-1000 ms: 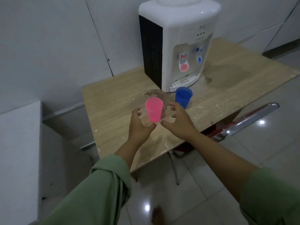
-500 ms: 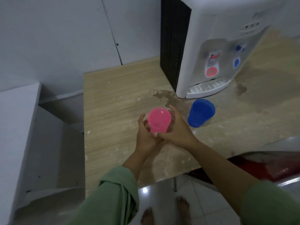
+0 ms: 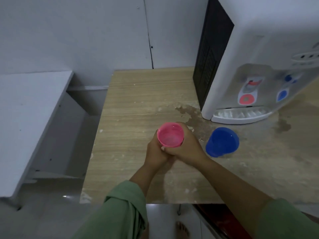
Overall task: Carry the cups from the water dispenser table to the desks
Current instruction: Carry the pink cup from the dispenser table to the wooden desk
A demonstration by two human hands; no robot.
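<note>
Clasping pink cup (image 3: 170, 136): left hand (image 3: 155, 152), right hand (image 3: 185, 149), both grips closed; blue cup (image 3: 222, 141) beside, water dispenser (image 3: 250, 66) behind.

Two cups: pink cup (image 3: 170, 136), blue cup (image 3: 222, 141); one dispenser (image 3: 250, 54)

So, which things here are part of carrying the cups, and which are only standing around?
Part of the job:
pink cup, held in the left hand and right hand
blue cup, on the table

Standing around:
water dispenser
white shelf

Held cup (image 3: 170, 136) left of second cup (image 3: 222, 142), before dispenser (image 3: 259, 66).
</note>
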